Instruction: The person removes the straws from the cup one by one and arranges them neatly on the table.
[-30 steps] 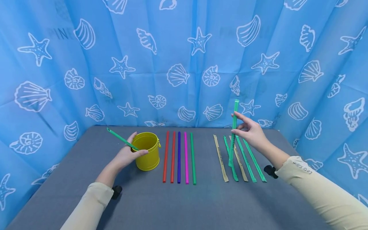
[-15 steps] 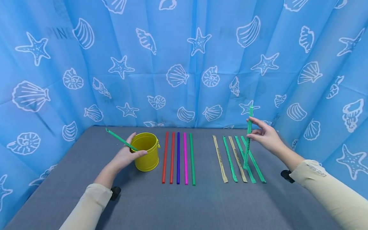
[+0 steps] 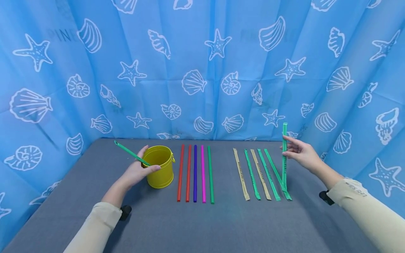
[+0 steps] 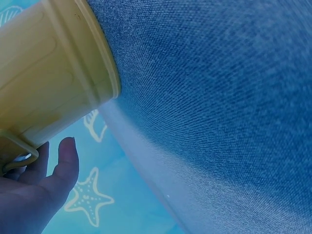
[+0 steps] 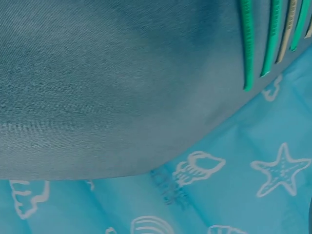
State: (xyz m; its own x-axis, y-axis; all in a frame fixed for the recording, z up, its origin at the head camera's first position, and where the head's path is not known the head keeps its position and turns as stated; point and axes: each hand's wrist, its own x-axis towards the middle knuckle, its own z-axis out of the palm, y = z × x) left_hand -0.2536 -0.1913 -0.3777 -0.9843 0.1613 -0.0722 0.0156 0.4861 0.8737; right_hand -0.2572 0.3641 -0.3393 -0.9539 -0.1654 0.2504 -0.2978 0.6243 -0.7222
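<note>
My left hand [image 3: 137, 170] holds the left side of a yellow bucket [image 3: 160, 177], thumb near the rim. A green wrapped straw [image 3: 130, 151] slants over that hand, its lower end at the bucket's rim. In the left wrist view, the fingers [image 4: 66, 163] show beside the bucket's handle [image 4: 19, 146]. Between thumb and fingers, my right hand [image 3: 302, 154] pinches another green wrapped straw [image 3: 284, 165], nearly upright. Its lower end overlaps the rightmost of the wrapped straws on the table, a green one [image 3: 272, 163]. The right wrist view leaves the right hand out.
Tan wrapped straws [image 3: 241, 174] and green wrapped straws [image 3: 252, 175] lie in a row on the grey table [image 3: 202, 228]. Left of them are bare straws: two red [image 3: 180, 175], one blue [image 3: 195, 175], one pink [image 3: 203, 175], one green [image 3: 211, 175]. A blue seashell curtain [image 3: 202, 70] hangs behind.
My right hand has carried its green wrapped straw rightward over the row, from above the second wrapped straw to the row's right end. The left hand stays at the bucket.
</note>
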